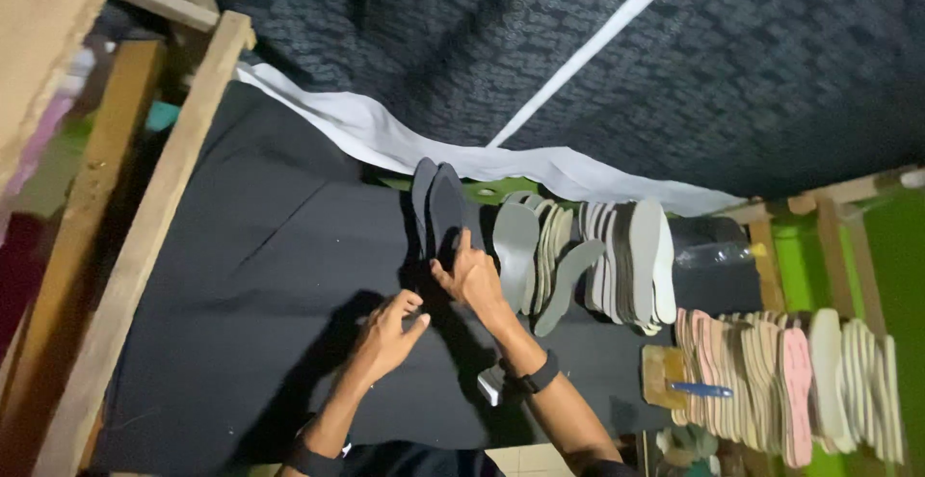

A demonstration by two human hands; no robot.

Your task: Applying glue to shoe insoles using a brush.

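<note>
The right hand's grip [470, 275] pinches two dark grey insoles [438, 205], their long axis running up from it; the left hand [387, 334] hovers open just below.

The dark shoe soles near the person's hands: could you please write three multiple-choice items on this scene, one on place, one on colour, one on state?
1. Where do the pink-edged soles stand?
A. Lower right
B. Upper left
C. On the wooden beam

2. What colour is the sheet under the hands?
A. Yellow
B. Black
C. Red

3. How is the right hand placed?
A. Resting flat on the sheet
B. Holding a bottle
C. On upright dark soles

Answers: 1 A, they stand in a row at the lower right. 2 B, the sheet is black. 3 C, its fingers touch the upright dark soles, while the left hand is open nearby.
</note>
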